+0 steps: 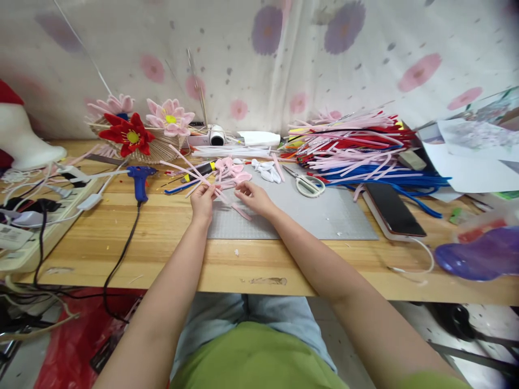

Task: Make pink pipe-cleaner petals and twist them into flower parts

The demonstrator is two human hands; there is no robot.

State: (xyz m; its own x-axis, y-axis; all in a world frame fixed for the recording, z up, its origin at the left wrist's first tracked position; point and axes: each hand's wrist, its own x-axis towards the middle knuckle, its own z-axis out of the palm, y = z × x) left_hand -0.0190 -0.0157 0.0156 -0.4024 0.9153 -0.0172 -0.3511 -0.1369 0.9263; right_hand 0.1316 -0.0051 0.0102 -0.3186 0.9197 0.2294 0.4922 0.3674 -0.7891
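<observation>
My left hand [204, 204] is closed around a few long pink pipe cleaners [186, 166], whose ends fan out above and below the fingers. Just to its right, my right hand [255, 198] hovers with fingers bent and slightly apart; I see nothing held in it. Both hands are over the grey cutting mat [316, 219]. A short pink piece [242, 212] lies on the mat between them. Beyond the fingers are pink petal loops [230, 166] and white petal loops [267, 170]. Scissors with pale handles [308, 186] rest on the mat to the right.
A blue glue gun [140, 181] stands at left, its cord crossing the table. Behind it are finished pipe-cleaner flowers [132, 136]. A heap of pipe cleaners [352, 146] fills the back right, near a phone [395, 209]. A power strip [52, 216] sits far left.
</observation>
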